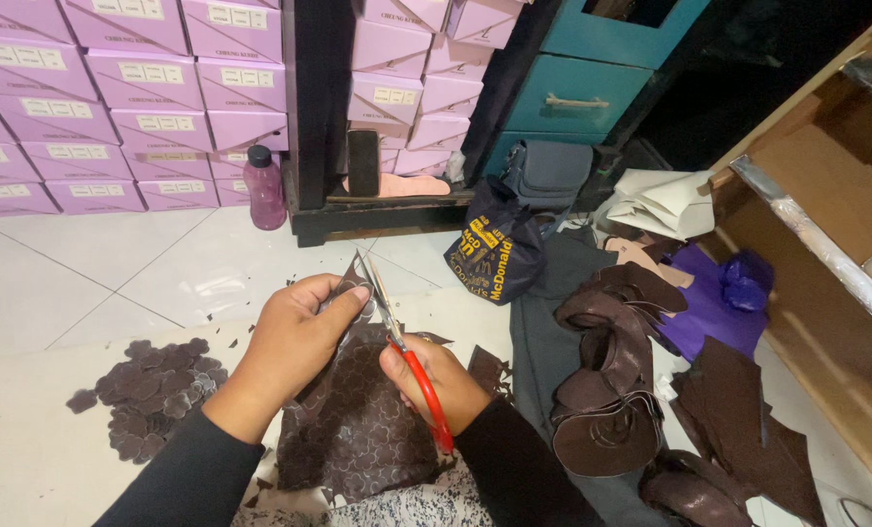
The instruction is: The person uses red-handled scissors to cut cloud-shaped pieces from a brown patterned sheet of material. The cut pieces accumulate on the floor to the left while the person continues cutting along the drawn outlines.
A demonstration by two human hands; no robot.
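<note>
Single head view – looks steeply down, forward over floor (114, 283); hands close; shelves beyond.

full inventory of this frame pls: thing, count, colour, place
brown sheet: 1, dark brown, marked with shapes, under both hands
scissors: 1, red handles, in right hand
cut pieces: pile, brown, floor left
leather scraps: heap, dark brown, right
boxes: many, lilac, stacked at back
bottle: 1, pink, dark cap, by the boxes
bag: 1, dark with yellow print, centre
drawers: teal, back right
left hand: grips sheet edge
right hand: grips scissors
</note>
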